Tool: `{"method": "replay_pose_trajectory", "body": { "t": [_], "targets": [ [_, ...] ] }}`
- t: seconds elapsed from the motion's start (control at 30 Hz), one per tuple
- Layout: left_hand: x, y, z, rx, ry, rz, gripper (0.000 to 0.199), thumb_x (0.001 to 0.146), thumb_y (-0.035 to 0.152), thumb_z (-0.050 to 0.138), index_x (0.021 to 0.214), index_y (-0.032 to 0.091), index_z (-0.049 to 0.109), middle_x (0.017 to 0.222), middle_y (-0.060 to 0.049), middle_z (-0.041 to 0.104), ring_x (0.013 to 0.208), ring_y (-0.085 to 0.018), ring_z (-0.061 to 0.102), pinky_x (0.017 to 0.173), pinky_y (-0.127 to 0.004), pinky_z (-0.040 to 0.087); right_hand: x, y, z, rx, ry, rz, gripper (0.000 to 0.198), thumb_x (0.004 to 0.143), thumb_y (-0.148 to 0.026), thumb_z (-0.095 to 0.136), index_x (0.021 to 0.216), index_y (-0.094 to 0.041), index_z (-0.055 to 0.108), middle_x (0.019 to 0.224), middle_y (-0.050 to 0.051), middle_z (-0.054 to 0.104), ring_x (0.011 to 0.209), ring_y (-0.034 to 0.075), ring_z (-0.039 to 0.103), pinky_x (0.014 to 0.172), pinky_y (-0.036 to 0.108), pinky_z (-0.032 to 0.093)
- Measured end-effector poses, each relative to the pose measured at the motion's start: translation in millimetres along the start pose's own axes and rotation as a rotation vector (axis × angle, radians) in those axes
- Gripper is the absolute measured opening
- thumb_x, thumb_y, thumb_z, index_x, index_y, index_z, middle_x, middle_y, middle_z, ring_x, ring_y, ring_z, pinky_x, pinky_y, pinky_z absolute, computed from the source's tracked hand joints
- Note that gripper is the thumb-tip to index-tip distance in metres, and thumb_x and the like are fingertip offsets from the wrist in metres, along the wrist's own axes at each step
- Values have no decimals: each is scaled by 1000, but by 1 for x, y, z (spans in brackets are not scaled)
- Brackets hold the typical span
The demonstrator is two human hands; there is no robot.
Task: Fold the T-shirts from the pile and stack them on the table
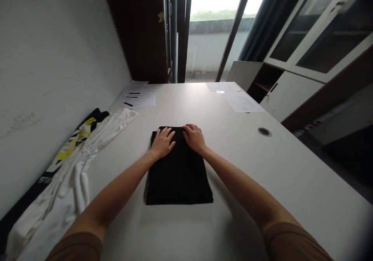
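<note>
A black folded garment [179, 175] lies flat on the white table in front of me, in a neat rectangle; its exact kind does not show. My left hand [163, 141] rests on its far left part, palm down with the fingers spread. At the far right corner, my right hand [194, 137] lies over the edge of the cloth, its fingers bent slightly and pointing inward. Both hands touch the fabric from above, and neither visibly grips it. What is under the right fingertips is hidden.
White cloth [84, 156] and a black, yellow and white garment [72, 140] lie along the wall on the left. Papers [138, 94] sit at the far left, more papers [240, 100] at the far right. A round cable hole [264, 132] is in the table [256, 167].
</note>
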State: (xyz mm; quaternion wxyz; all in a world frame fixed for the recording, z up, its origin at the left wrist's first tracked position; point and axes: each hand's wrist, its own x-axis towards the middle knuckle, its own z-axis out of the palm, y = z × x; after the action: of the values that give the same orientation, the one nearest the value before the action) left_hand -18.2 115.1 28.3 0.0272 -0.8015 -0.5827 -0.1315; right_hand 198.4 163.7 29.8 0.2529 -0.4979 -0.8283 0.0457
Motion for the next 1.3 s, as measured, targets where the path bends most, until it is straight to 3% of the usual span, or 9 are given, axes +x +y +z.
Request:
{"method": "replay_pose_trajectory", "body": {
  "t": [0.13,0.3,0.43,0.53,0.67,0.93,1.13,1.3],
  "targets": [
    [8,-12,16,8,-167,-101,64,103,56,40,159,24,40,167,-9,32,155,-32,25,126,-53,19,-10,-3,14,-26,-221,-31,58,106,-51,39,156,-23,44,164,8,39,153,26,28,125,44,19],
    [0,-8,13,12,-103,-167,65,103,54,40,159,21,39,167,-12,32,156,-33,24,126,-54,15,-13,-1,17,-48,-296,41,66,105,-57,34,161,-22,36,170,7,24,158,24,16,128,45,10],
    [-42,14,-4,-47,-115,24,69,99,53,52,159,22,40,169,-11,27,157,-32,19,128,-54,11,-27,-6,4,-34,-304,64,69,104,-57,37,161,-17,36,170,11,22,158,26,15,128,46,10],
    [-82,29,-17,-84,-130,159,74,97,56,54,161,23,37,171,-10,20,158,-31,17,128,-54,11,-55,-15,-10,-8,-280,-6,80,100,-63,46,163,-16,31,170,13,20,159,28,13,128,48,9],
    [-122,36,-32,-86,-142,143,80,96,62,54,162,22,34,171,-12,22,158,-32,18,128,-54,14,-103,-26,-28,14,-296,-84,89,95,-67,51,165,-18,26,170,12,18,159,30,11,129,51,7],
    [-172,28,-42,-66,-150,112,88,94,68,53,165,24,26,172,-11,15,159,-33,13,128,-55,14,-180,-24,-63,23,-377,-87,93,95,-70,50,166,-19,20,171,11,12,158,31,11,129,53,10],
    [-171,46,-51,-68,-63,102,96,91,69,57,166,20,22,172,-15,11,158,-36,12,126,-58,17,-174,-51,-72,49,-329,-119,89,96,-66,52,166,-19,22,170,11,16,158,31,13,129,53,12],
    [-169,55,-46,-106,-110,162,98,91,73,55,165,17,24,170,-17,18,158,-35,16,127,-56,16,-160,-76,-59,98,-332,-184,94,93,-68,56,165,-17,24,169,13,20,158,32,15,129,52,13]
  ]
}}
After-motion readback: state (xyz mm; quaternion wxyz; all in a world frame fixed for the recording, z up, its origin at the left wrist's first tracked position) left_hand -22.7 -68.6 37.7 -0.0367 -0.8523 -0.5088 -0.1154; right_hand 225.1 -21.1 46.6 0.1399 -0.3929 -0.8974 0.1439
